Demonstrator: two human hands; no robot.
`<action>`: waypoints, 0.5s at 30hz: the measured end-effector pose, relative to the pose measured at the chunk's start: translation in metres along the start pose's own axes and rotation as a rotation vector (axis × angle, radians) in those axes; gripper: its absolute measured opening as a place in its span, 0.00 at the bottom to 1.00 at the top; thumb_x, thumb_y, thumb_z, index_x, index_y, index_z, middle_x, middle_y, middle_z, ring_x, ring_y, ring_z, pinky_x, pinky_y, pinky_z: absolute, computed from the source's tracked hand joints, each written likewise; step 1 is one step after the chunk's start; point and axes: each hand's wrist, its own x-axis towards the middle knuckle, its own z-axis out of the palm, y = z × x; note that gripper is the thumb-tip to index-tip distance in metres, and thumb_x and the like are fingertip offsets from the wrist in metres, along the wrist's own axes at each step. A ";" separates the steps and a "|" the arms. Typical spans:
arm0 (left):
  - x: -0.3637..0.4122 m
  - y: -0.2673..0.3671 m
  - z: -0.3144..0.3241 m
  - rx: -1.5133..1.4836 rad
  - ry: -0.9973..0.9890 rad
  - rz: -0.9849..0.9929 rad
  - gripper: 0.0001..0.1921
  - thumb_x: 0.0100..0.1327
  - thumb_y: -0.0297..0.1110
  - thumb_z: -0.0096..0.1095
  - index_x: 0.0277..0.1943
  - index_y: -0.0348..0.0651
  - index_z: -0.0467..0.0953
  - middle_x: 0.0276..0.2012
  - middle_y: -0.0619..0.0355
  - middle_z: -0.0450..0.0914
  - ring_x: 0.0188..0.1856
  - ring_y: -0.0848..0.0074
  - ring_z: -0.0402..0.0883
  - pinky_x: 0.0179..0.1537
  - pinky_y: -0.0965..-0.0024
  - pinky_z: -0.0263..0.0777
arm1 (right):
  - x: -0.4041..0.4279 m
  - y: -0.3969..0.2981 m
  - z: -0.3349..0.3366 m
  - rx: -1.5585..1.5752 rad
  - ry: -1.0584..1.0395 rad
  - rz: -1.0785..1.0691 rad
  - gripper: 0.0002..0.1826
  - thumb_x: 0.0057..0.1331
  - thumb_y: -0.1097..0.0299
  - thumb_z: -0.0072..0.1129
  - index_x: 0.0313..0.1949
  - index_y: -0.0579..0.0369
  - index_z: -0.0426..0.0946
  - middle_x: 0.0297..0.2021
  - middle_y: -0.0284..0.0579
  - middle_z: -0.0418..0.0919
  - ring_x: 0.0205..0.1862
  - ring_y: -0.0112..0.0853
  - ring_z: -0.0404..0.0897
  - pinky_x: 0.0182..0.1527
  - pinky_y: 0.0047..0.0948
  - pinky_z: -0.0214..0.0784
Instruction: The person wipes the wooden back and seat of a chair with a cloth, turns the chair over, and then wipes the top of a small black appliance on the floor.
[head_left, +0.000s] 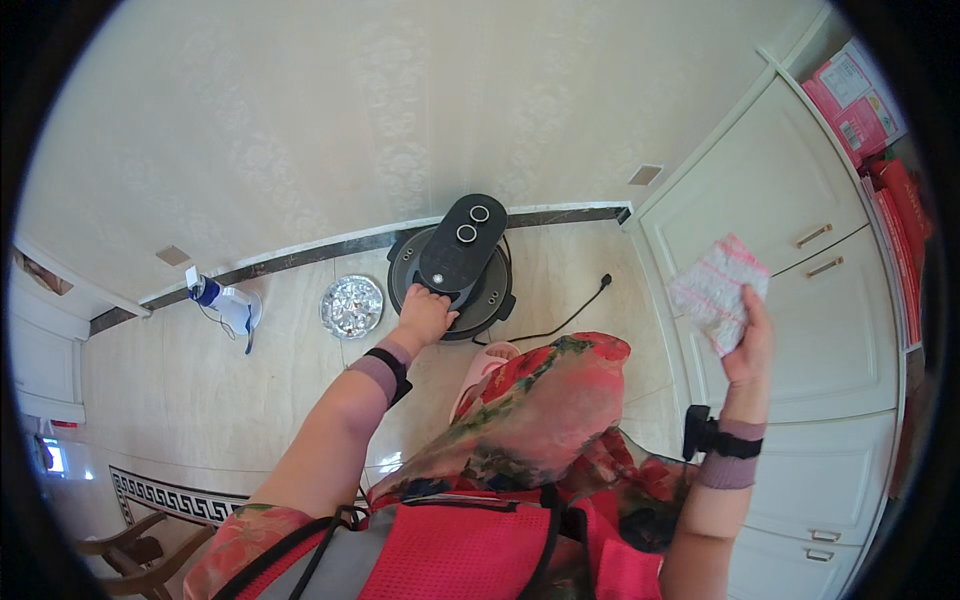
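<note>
A dark electric pressure cooker (461, 251) with a raised control panel stands on the floor against the wall. My left hand (426, 313) rests with curled fingers on the front edge of its lid, below the panel; whether the fingers grip the edge is hard to see. A white and pink striped cloth (718, 294) hangs spread from my right hand (750, 346), out to the right in front of the cabinet doors. The cooker's black power cord (559, 324) lies on the floor with its plug end loose.
Left of the cooker sits a round shiny metal tray (351, 307). A white and blue appliance (229, 301) with a cord stands farther left. White cabinets (787, 330) line the right side, with pink boxes (855, 101) on a shelf. A wooden chair (142, 559) is at lower left.
</note>
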 end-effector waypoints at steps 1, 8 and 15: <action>-0.003 -0.003 0.000 0.003 -0.010 -0.002 0.18 0.65 0.51 0.53 0.37 0.46 0.81 0.35 0.57 0.84 0.44 0.68 0.79 0.56 0.63 0.58 | 0.000 -0.010 0.013 0.002 -0.001 0.004 0.23 0.69 0.64 0.50 0.59 0.64 0.66 0.54 0.49 0.75 0.54 0.40 0.77 0.56 0.42 0.71; 0.001 -0.002 0.002 -0.031 -0.050 0.007 0.18 0.63 0.50 0.55 0.39 0.44 0.80 0.37 0.55 0.84 0.46 0.65 0.79 0.57 0.62 0.58 | 0.004 -0.042 0.033 0.049 -0.029 -0.140 0.21 0.70 0.63 0.50 0.58 0.62 0.67 0.52 0.48 0.77 0.51 0.41 0.79 0.54 0.44 0.73; 0.037 -0.048 -0.066 -0.635 -0.285 -0.025 0.20 0.59 0.42 0.64 0.51 0.40 0.76 0.44 0.48 0.81 0.47 0.60 0.81 0.50 0.62 0.73 | 0.068 -0.003 0.011 0.353 0.014 0.050 0.22 0.70 0.62 0.48 0.59 0.59 0.66 0.54 0.50 0.75 0.54 0.45 0.77 0.55 0.48 0.71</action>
